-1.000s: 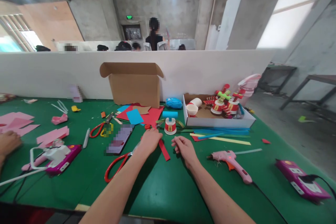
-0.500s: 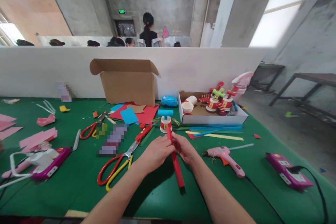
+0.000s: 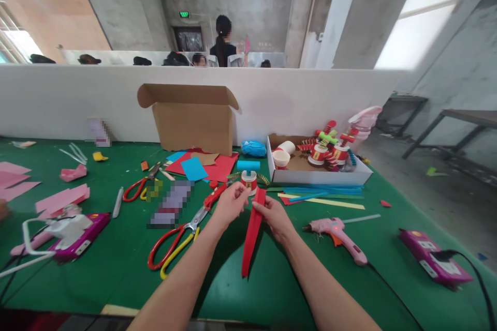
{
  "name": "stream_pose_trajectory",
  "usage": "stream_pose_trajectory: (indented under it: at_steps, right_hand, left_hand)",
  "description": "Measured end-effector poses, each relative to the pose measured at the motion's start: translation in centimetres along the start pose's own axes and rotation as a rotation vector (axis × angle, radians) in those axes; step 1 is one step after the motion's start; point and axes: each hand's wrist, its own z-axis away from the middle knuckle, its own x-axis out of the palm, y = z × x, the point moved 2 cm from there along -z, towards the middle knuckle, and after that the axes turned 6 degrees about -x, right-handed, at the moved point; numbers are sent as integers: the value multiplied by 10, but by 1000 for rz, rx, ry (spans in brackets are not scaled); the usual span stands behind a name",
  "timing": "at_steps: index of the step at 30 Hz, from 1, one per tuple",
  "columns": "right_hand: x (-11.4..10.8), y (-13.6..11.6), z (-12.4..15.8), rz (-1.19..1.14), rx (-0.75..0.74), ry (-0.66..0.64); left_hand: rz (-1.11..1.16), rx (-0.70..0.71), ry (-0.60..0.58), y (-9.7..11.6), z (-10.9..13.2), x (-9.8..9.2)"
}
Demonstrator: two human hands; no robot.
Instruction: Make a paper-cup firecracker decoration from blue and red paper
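My left hand (image 3: pixel 230 204) and my right hand (image 3: pixel 273 215) both pinch the top end of a long red paper strip (image 3: pixel 251 235), held above the green table (image 3: pixel 116 274). The strip hangs down toward me, its lower end near the table. Just behind my hands stands a small red-and-white paper cup figure (image 3: pixel 249 180) with a blue roll on top. Red-and-yellow scissors (image 3: pixel 175 240) lie left of my left forearm. A pink glue gun (image 3: pixel 337 234) lies to the right of my right hand.
An open cardboard box (image 3: pixel 190 116) stands against the white partition. A white tray (image 3: pixel 318 176) holds cups and finished figures, with coloured strips in front. Red and blue sheets (image 3: pixel 202 166), second scissors (image 3: pixel 136 188), pink paper, purple power strips (image 3: pixel 434 262) and another person's hand at far left.
A second ago the red strip lay on the table under my left hand. Both hands have taken its end and lifted it; its lower end has swung from right to left.
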Motion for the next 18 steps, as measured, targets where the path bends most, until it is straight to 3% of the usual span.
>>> stream_pose_trajectory:
  at_steps: [2,5,8,11,14,18]
  right_hand:
    - [4,0,3,28,-24,-71]
    - [6,2,4,65,-24,-97]
    - [4,5,2,91,-10,-41]
    - [2,8,0,119,8,-1]
    - [2,9,0,164,2,6]
    - [4,9,1,163,-13,-7]
  left_hand:
    - [63,-116,-73,-7,1,9]
    - [83,-142,-112,-14,4,10]
    - [-104,-19,20,-10,1,-16]
    - [-543,74,184,-1,-13,-53]
    - [-816,13,275,3,-33,-81]
    - [-899,-128,267,-3,-60,-81]
